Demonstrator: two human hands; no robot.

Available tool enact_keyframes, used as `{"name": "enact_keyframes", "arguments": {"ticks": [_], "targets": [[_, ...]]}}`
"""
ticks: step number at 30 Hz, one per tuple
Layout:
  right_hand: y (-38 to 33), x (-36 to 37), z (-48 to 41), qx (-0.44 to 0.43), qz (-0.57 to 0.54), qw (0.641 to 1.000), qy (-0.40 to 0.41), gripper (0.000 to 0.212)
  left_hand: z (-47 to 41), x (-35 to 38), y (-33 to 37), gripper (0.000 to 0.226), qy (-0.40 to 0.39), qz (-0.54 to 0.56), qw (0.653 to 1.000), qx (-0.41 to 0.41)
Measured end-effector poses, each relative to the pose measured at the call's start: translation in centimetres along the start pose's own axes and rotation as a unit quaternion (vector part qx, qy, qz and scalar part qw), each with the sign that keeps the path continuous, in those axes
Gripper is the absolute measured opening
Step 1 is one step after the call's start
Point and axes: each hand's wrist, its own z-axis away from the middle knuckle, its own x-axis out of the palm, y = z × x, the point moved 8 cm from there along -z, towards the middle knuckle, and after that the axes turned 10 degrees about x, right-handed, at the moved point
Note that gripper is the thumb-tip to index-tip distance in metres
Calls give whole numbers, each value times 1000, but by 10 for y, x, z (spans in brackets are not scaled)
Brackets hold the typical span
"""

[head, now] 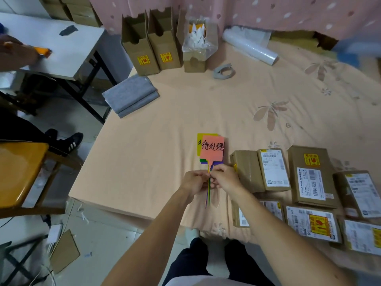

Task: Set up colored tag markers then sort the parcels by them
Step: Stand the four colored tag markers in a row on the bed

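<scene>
A bunch of colored tag markers (pixel 212 148) is held upright over the bed, a pink tag with black handwriting in front and yellow, green and purple ones behind it. My left hand (pixel 194 181) and my right hand (pixel 223 177) both pinch the thin stems just below the tag heads, fingers touching. The stems hang down past my hands. Several brown cardboard parcels (pixel 311 178) with white shipping labels lie flat on the bed to the right of my hands.
The peach bedsheet (pixel 154 151) covers the bed. At the far edge stand three upright cartons (pixel 150 50), one stuffed with white bags, plus a plastic film roll (pixel 250 47), a tape ring (pixel 223 72) and folded grey cloth (pixel 132 96). Another person's hand rests on a white table (pixel 68 54) at the left; an orange chair (pixel 20 170) stands nearer.
</scene>
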Motion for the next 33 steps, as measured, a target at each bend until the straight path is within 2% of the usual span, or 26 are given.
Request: {"name": "enact_keyframes", "arguments": {"ticks": [4,7,11,14,19,23,30,33], "targets": [[-28,-16,9,-38,-13,999,18,12,-1,12,31,24,21,-1,998,64],[-50,-34,16,-81,-7,996,38,4,2,26,59,28,33,-1,993,115],[-87,-64,32,-188,68,973,115,6,6,50,95,22,35,-16,984,172],[-103,-87,41,-220,106,958,152,4,10,68,119,20,36,-21,979,198],[-122,-117,53,-261,122,938,193,11,14,100,144,17,35,-26,976,213],[-127,-137,56,-269,111,936,198,14,13,122,153,28,42,-39,975,213],[-124,-161,53,-268,61,938,212,16,9,144,156,27,58,-44,976,207],[-125,-165,54,-275,46,934,225,16,7,149,157,34,62,-39,976,203]]}}
